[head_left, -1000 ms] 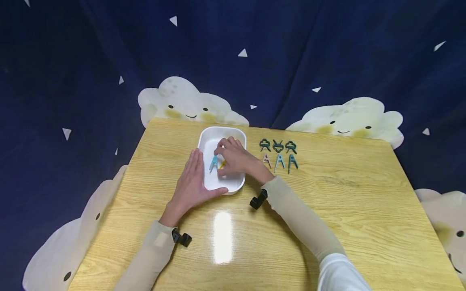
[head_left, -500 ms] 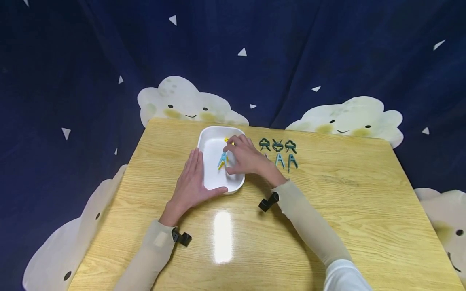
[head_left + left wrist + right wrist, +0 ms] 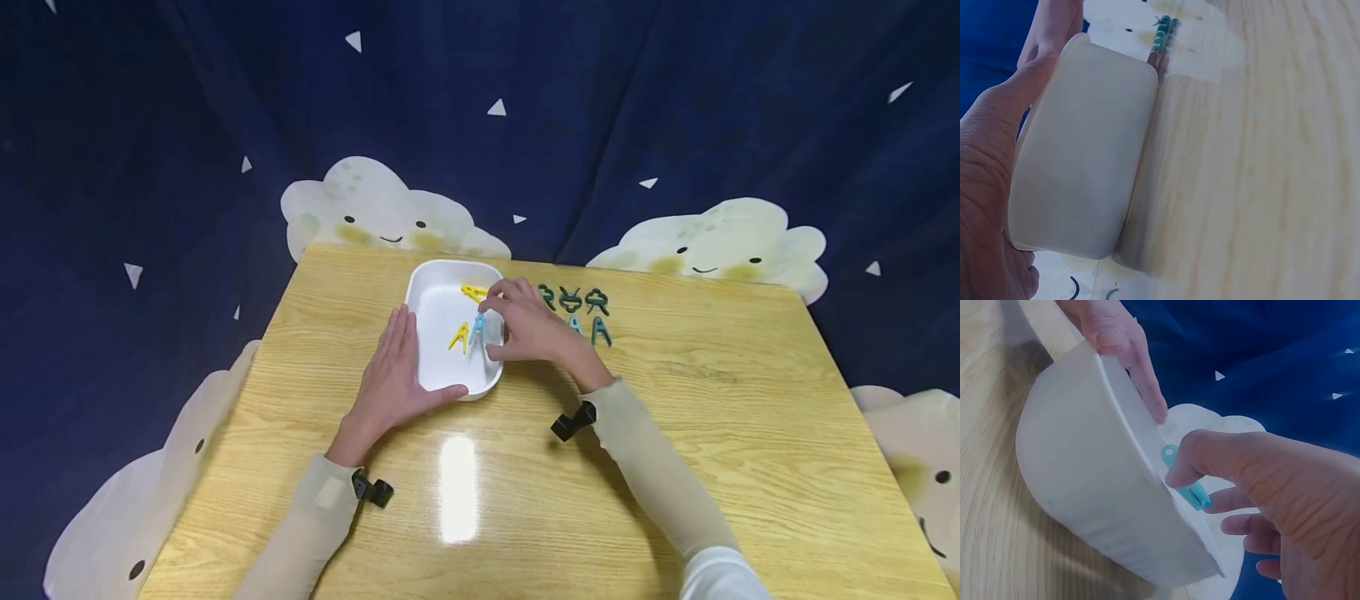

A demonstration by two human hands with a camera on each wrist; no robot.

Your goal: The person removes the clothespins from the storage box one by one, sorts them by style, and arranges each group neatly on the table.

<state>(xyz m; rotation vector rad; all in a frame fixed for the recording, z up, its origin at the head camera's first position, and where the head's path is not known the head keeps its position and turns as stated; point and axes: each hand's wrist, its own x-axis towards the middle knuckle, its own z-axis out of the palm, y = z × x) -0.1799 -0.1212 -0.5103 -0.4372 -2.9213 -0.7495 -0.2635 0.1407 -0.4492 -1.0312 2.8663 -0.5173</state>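
Observation:
A white plastic tub (image 3: 442, 373) stands on the table. My left hand (image 3: 390, 375) rests against it with straight fingers along its left side and the thumb over the near rim. With thumb and fingertips, my right hand (image 3: 531, 323) pinches a light-blue clothespin (image 3: 477, 327) at the tub's right side; the right wrist view has this clothespin (image 3: 1192, 490) just over the rim. Two yellow clothespins are in the tub, one (image 3: 460, 337) in the middle and another (image 3: 472, 292) near the far end, partly behind the right hand.
Right of the tub lie three dark green clips (image 3: 570, 300) in a row, the left one partly covered by my hand. Below them a light-blue clothespin (image 3: 574, 323) and a dark teal clothespin (image 3: 601, 330) show beside my right wrist. A dark blue curtain (image 3: 555, 125) hangs behind the table.
My right hand has moved right across the tub with the light-blue clothespin, uncovering the yellow clothespins. It now hides the pink clothespin on the table. My left hand has stayed put.

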